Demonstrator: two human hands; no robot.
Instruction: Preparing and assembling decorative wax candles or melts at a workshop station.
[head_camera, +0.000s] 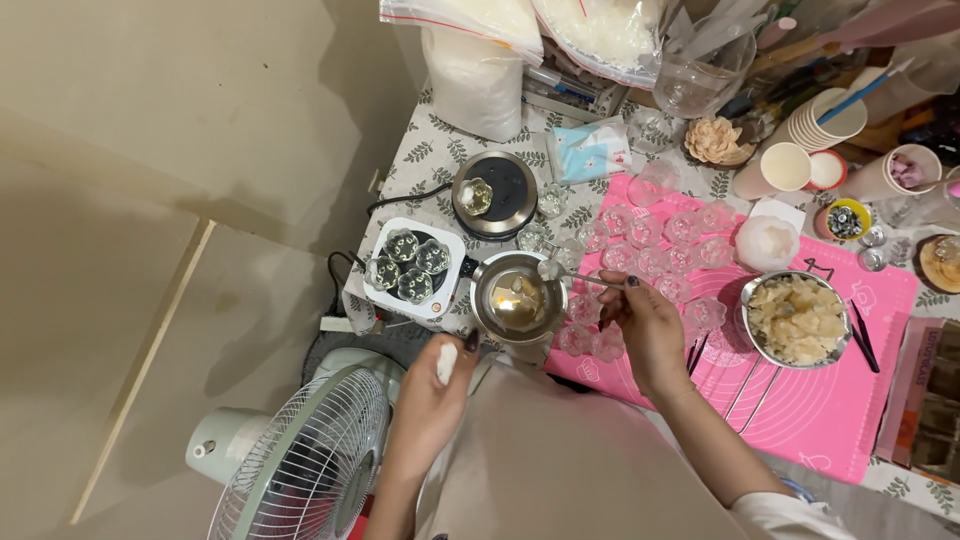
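Single head-worn view, looking steeply down from above the person's chest, fairly near. It faces a leaf-print-clothed table (440, 150) with a pink silicone mat (850, 400) at right; beige floor and a white pedestal fan (300, 460) fill the left.

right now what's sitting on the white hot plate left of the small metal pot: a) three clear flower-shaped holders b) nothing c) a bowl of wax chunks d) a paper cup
a: three clear flower-shaped holders sit on the dark top of the white hot plate, just left of the small metal pot; the bowl of wax chunks is on the pink mat instead.
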